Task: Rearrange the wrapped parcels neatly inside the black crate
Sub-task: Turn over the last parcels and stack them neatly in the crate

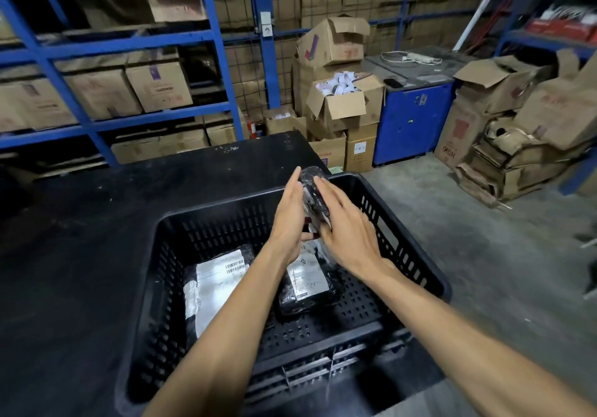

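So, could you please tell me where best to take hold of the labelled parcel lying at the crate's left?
Take the labelled parcel by its long side edges, coming from above: it lies flat on the crate floor, label up, with the left forearm crossing over its right edge.

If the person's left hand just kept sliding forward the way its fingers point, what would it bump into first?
The left hand, pressed flat against the held parcel, points up and away toward the black crate's far rim. It would probably cross that rim and move out over the dark table; depth is hard to judge here.
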